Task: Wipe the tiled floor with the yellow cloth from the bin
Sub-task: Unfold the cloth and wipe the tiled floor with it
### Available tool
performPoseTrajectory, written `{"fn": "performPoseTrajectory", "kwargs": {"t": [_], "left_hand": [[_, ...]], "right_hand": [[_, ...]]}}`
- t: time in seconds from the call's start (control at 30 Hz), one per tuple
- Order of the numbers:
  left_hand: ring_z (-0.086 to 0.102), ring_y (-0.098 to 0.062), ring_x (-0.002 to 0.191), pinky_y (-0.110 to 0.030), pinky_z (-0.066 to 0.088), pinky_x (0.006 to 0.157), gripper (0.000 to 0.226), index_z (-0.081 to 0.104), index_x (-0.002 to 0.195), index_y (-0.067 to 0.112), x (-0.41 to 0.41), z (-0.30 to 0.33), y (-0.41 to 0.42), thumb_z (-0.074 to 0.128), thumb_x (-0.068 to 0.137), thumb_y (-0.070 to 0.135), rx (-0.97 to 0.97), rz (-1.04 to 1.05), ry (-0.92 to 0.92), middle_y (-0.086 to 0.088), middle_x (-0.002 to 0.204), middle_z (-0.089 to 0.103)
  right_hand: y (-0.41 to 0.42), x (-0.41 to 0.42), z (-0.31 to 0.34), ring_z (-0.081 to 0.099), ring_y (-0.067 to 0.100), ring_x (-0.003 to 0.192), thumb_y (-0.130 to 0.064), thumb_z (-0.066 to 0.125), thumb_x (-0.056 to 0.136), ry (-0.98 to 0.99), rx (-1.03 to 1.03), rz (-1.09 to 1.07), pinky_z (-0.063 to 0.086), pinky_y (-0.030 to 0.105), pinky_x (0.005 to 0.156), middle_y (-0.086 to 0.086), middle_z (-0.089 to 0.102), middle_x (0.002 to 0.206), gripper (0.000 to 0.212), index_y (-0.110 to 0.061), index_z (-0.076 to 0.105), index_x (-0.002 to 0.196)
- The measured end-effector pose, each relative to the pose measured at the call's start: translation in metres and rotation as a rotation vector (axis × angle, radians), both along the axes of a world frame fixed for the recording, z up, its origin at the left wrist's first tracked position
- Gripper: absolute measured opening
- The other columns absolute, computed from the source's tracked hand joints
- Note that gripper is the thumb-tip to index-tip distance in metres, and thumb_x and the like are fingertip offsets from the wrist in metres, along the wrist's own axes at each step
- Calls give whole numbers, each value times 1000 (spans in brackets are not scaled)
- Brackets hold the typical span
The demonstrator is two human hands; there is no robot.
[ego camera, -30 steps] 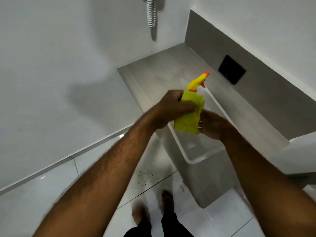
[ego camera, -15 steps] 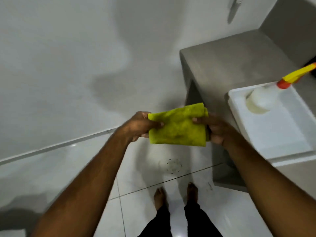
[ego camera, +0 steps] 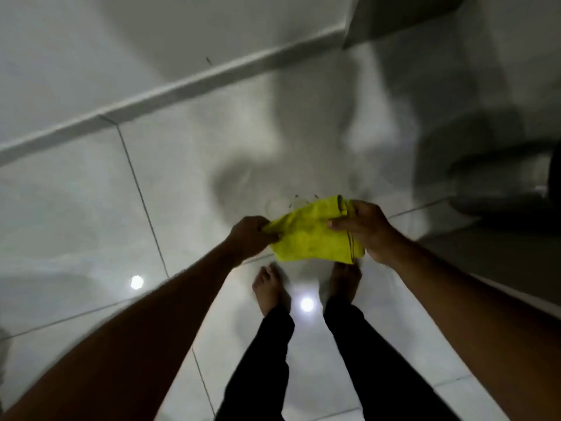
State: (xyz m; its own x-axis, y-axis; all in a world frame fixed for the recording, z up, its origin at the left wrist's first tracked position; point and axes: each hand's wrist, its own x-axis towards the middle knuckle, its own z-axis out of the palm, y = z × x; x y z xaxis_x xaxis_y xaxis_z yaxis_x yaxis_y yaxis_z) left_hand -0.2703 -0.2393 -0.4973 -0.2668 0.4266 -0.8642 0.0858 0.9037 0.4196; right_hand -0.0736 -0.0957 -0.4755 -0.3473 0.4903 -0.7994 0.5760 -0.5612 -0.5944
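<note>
Head view is now tilting down to the floor (ego camera: 76,208): half a second ago the bin with its spray bottle was sitting at the right of the frame, and both are now out of sight, with only blurred grey shapes showing at the upper right. The cloth (ego camera: 309,235) is staying in both hands but is dropping lower in the frame, to centre right, just above the bare feet (ego camera: 268,288) — so the fetching appears done, and the person is probably getting ready to crouch and wipe.

The left hand (ego camera: 250,235) is pinching the cloth's left edge in a closed grip; the right hand (ego camera: 367,229) is holding the right edge, fingers (ego camera: 340,223) spread over the top face. Between them the cloth is sagging in a loose fold, no longer the flat rectangle it was. It is looking soft and matt, a fuzzy yellow weave with a darker stitched hem at its right side.

The floor is glossy pale tile with thin dark grout lines, mirroring two round lights at lower centre and lower left. A raised skirting (ego camera: 182,86) is running diagonally across the upper left.
</note>
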Motion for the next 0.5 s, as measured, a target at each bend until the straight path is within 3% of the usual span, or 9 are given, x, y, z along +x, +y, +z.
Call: {"fn": "performPoseTrajectory", "kwargs": {"t": [0.07, 0.13, 0.2, 0.27, 0.37, 0.43, 0.5], "left_hand": [[65, -39, 102, -35, 47, 77, 33, 72, 99, 9, 10, -67, -6, 79, 78, 32, -38, -79, 49, -22, 103, 71], [64, -37, 102, -38, 49, 80, 31, 72, 100, 10, 23, -132, -10, 75, 80, 33, -68, -136, 58, -20, 105, 71], [64, -34, 102, -33, 45, 77, 29, 71, 100, 11, 33, -185, -13, 71, 82, 34, -84, -230, 84, -16, 105, 71], [63, -32, 102, -29, 42, 75, 28, 71, 102, 11, 39, -220, -12, 67, 84, 33, -86, -307, 130, -14, 106, 70], [59, -38, 102, -35, 47, 76, 29, 71, 98, 8, 44, -256, -12, 65, 84, 33, -10, -439, 304, -20, 105, 65], [51, -41, 105, -44, 50, 81, 36, 69, 103, 9, 41, -261, -13, 67, 83, 38, 79, -543, 475, -22, 110, 57], [46, -42, 112, -48, 46, 87, 56, 61, 119, 8, 31, -263, -14, 72, 78, 45, 170, -652, 629, -21, 121, 52]], "right_hand": [[-3, 5, -64, 69, 36, 99, 1, 78, 77, -77, 54, 53, 54, 52, 94, 32, 70, 112, 30, 4, 70, 105], [-6, 12, -126, 68, 42, 99, -3, 80, 76, -152, 111, 122, 54, 55, 90, 36, 68, 109, 32, 11, 68, 101], [-7, 14, -180, 68, 38, 89, -10, 84, 73, -216, 183, 225, 55, 46, 79, 28, 71, 95, 36, 12, 67, 96], [-4, 11, -218, 57, 25, 73, -17, 85, 71, -280, 254, 318, 43, 34, 67, 14, 60, 75, 32, 6, 64, 80], [2, 3, -264, 53, 27, 69, -18, 82, 72, -349, 375, 472, 35, 31, 63, 9, 51, 69, 39, -12, 45, 59], [4, -6, -276, 59, 36, 77, -16, 75, 75, -393, 486, 566, 40, 35, 65, 16, 59, 76, 27, -13, 49, 67], [7, -14, -282, 63, 43, 95, -17, 67, 80, -520, 617, 561, 50, 42, 76, 21, 68, 99, 17, -11, 59, 93]]}}
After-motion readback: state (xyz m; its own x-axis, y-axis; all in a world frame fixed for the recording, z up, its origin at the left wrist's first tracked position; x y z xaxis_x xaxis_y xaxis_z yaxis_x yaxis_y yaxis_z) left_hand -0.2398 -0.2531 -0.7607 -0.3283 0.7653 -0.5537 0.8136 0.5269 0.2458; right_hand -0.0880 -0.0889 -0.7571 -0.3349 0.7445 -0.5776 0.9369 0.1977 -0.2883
